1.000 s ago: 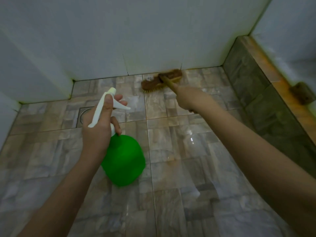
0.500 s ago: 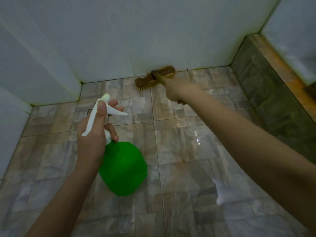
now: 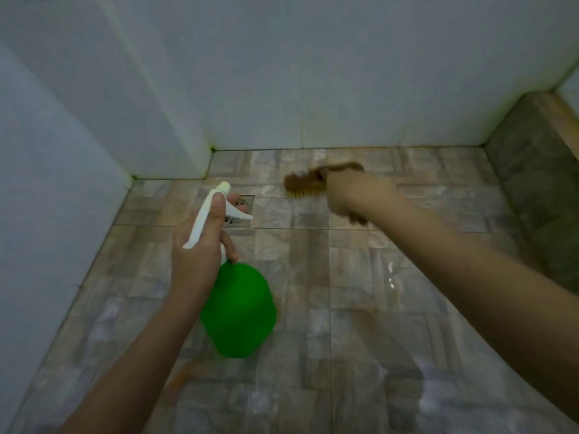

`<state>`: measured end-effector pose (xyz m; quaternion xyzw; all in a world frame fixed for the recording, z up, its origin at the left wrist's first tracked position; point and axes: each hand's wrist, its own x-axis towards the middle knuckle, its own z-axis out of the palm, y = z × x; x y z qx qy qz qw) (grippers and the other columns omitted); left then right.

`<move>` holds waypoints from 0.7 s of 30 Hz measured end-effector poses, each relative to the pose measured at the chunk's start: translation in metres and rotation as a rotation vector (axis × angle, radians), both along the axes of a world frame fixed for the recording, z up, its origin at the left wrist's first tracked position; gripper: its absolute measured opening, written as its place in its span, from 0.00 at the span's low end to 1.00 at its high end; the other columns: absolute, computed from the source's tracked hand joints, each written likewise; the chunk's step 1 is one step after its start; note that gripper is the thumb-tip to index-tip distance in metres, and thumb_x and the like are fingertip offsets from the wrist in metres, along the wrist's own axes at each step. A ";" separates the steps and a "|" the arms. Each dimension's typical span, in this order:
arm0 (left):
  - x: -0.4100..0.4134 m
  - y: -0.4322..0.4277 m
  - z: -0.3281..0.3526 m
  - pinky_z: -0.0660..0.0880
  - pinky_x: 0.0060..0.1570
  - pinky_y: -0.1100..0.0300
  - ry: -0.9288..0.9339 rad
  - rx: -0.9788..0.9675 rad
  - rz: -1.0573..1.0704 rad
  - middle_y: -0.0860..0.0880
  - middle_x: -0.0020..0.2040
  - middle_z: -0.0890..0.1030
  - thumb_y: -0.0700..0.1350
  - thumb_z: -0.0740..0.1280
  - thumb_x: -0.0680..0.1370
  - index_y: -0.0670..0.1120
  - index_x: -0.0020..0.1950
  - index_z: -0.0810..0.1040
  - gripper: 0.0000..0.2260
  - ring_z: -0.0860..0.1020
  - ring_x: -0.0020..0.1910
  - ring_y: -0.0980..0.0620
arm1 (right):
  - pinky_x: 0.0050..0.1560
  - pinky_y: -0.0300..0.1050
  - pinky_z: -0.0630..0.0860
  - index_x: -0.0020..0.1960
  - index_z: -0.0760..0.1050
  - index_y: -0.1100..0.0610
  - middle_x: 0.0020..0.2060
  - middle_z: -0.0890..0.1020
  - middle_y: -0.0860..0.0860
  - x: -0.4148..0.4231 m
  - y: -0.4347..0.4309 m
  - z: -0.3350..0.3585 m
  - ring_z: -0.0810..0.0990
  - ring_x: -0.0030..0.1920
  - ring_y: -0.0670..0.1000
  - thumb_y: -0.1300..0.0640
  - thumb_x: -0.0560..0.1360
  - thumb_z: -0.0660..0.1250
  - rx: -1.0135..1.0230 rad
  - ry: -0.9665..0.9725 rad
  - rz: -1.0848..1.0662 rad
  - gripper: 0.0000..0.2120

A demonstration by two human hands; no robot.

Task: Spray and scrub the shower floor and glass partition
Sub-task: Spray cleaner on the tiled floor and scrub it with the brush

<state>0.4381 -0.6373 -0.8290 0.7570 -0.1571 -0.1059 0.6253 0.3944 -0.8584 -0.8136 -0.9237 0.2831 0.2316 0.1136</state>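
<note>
My left hand grips the white trigger head of a green spray bottle, held above the tiled shower floor at centre left. My right hand holds the handle of a brown scrub brush, whose yellowish bristles sit on the floor a short way out from the back wall. The brush and right hand are blurred. Wet patches shine on the tiles at the right. No glass partition is visible.
White tiled walls close the floor at the back and left. A square floor drain lies just behind the spray nozzle. A raised stone-tiled ledge runs along the right side.
The brush has come away from the foot of the back wall toward me and slightly left. The view has tilted, showing more wall. My left hand keeps its hold on the sprayer.
</note>
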 end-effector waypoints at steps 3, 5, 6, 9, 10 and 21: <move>0.005 0.017 0.004 0.73 0.31 0.54 0.020 0.003 0.066 0.35 0.42 0.82 0.60 0.61 0.81 0.66 0.48 0.84 0.11 0.72 0.23 0.50 | 0.30 0.46 0.78 0.76 0.58 0.61 0.65 0.72 0.58 -0.016 0.041 0.009 0.73 0.28 0.51 0.67 0.78 0.61 -0.043 0.149 0.121 0.28; 0.005 0.026 0.005 0.73 0.29 0.54 0.044 0.020 0.112 0.44 0.35 0.81 0.59 0.62 0.81 0.63 0.46 0.85 0.12 0.72 0.22 0.50 | 0.31 0.45 0.77 0.78 0.49 0.61 0.71 0.66 0.58 0.000 0.041 0.007 0.69 0.28 0.50 0.68 0.78 0.59 -0.107 0.109 0.185 0.33; 0.004 0.029 0.007 0.72 0.28 0.54 0.056 0.039 0.141 0.43 0.32 0.80 0.59 0.62 0.81 0.59 0.44 0.85 0.14 0.72 0.21 0.50 | 0.30 0.46 0.77 0.79 0.44 0.58 0.70 0.68 0.61 0.016 0.033 0.005 0.70 0.28 0.51 0.68 0.78 0.58 -0.113 0.066 0.173 0.35; 0.007 0.039 0.011 0.74 0.26 0.59 0.130 0.144 0.198 0.39 0.25 0.75 0.61 0.63 0.80 0.46 0.41 0.84 0.21 0.73 0.19 0.51 | 0.25 0.45 0.75 0.79 0.42 0.53 0.64 0.71 0.63 0.061 0.018 -0.002 0.75 0.31 0.53 0.67 0.79 0.57 -0.086 -0.042 0.088 0.36; 0.009 0.043 0.012 0.75 0.27 0.59 0.155 0.175 0.206 0.39 0.26 0.77 0.63 0.63 0.79 0.44 0.41 0.84 0.24 0.73 0.20 0.51 | 0.28 0.47 0.78 0.79 0.44 0.55 0.61 0.72 0.63 0.068 0.022 -0.003 0.76 0.32 0.53 0.66 0.79 0.57 -0.075 -0.061 0.047 0.34; 0.003 0.092 0.028 0.72 0.24 0.66 0.202 0.187 0.217 0.41 0.43 0.86 0.65 0.62 0.78 0.50 0.46 0.83 0.20 0.73 0.20 0.53 | 0.48 0.51 0.76 0.69 0.67 0.64 0.74 0.61 0.58 0.058 0.095 -0.036 0.78 0.58 0.59 0.68 0.78 0.57 -0.117 -0.101 0.012 0.20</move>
